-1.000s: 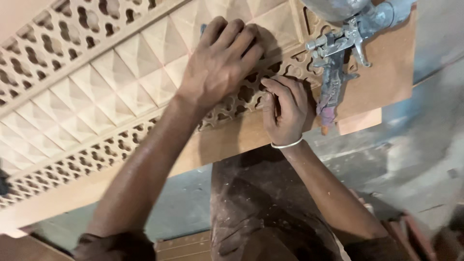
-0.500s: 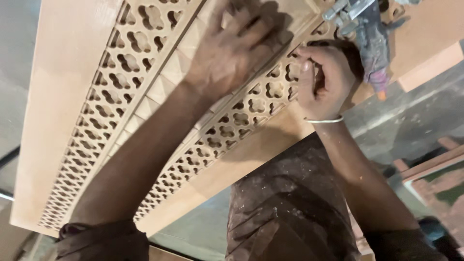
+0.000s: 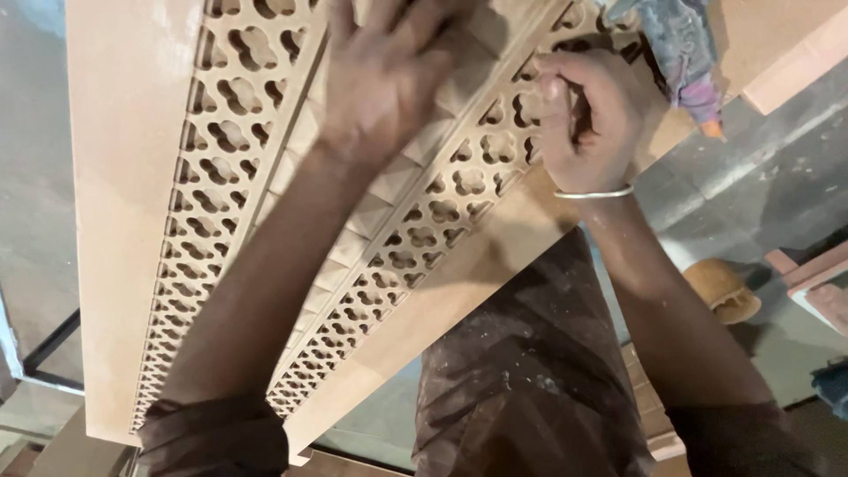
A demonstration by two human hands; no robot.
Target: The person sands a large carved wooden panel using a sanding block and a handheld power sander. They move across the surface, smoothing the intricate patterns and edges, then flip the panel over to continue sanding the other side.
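A long tan board [image 3: 115,177] runs diagonally across the view. It carries two bands of cut-out lattice [image 3: 442,212] with a band of raised pyramid blocks [image 3: 371,221] between them. My left hand [image 3: 389,79] lies flat on the pyramid band near the top, fingers spread and holding nothing. My right hand [image 3: 587,119], with a thin metal bangle [image 3: 594,193] at the wrist, is curled into a fist against the right lattice band. Whether something small sits inside the fist is hidden. A paint-stained spray gun [image 3: 680,53] lies on the board just beyond my right hand.
The board's near end sticks out past my dusty brown clothes [image 3: 521,371]. Grey floor lies to the right, with a round tan object [image 3: 723,290] and pale wooden pieces [image 3: 813,274] on it. A dark metal frame edge [image 3: 53,353] shows at the left.
The view has swung, so the board now runs more steeply. My left hand has slid along the pyramid band. My right hand's fingers have curled from pressing on the lattice into a fist.
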